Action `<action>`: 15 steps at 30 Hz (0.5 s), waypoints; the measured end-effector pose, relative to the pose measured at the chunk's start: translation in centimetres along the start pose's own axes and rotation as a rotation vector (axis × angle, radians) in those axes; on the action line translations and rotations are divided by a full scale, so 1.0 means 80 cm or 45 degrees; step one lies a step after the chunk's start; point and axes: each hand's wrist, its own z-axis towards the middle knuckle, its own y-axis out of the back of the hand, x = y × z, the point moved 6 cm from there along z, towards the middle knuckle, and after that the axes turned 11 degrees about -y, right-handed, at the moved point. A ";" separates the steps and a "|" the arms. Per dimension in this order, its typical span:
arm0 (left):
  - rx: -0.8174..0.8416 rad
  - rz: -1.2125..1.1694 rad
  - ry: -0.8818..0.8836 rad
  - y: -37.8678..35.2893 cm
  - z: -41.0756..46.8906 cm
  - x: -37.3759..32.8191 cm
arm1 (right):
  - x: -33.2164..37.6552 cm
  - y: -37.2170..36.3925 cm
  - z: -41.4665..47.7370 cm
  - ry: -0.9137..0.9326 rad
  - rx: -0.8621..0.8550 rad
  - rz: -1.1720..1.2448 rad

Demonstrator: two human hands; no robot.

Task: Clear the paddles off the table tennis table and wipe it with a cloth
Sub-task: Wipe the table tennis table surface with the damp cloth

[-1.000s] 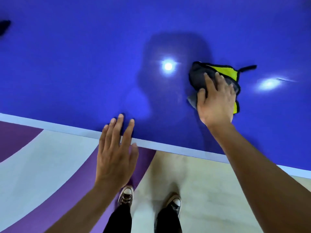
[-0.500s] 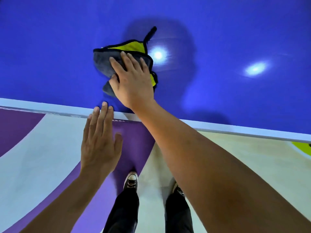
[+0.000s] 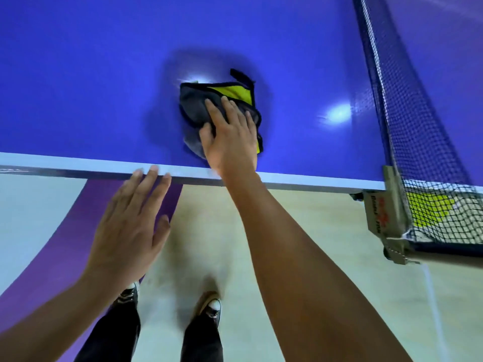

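A crumpled grey and yellow cloth (image 3: 198, 103) lies on the blue table tennis table (image 3: 78, 82), a short way in from its white near edge. My right hand (image 3: 230, 134) presses flat on the cloth with straight fingers. My left hand (image 3: 128, 226) is spread open below the table edge, its fingertips touching the white edge strip. No paddle shows in this view.
The dark net (image 3: 407, 100) crosses the table at the right, held by a grey clamp post (image 3: 389, 218) at the table's side. Below the edge are a purple and cream floor (image 3: 300, 212) and my two shoes (image 3: 209, 309).
My right hand swept the cloth left across the table and then back to the right, nearer the edge. The view shifted right, so the net now shows. My left hand stayed at the edge.
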 end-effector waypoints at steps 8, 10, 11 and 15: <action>-0.011 0.055 0.117 -0.046 0.020 -0.045 | -0.276 0.085 0.003 -0.337 -0.156 -0.008; -0.021 0.057 0.116 -0.050 0.020 -0.044 | -0.331 0.101 0.006 -0.437 -0.186 -0.012; -0.034 0.046 0.129 -0.051 0.020 -0.046 | -0.349 0.107 0.008 -0.470 -0.195 -0.012; -0.070 0.018 0.141 -0.046 0.021 -0.054 | -0.372 0.111 0.007 -0.515 -0.242 -0.020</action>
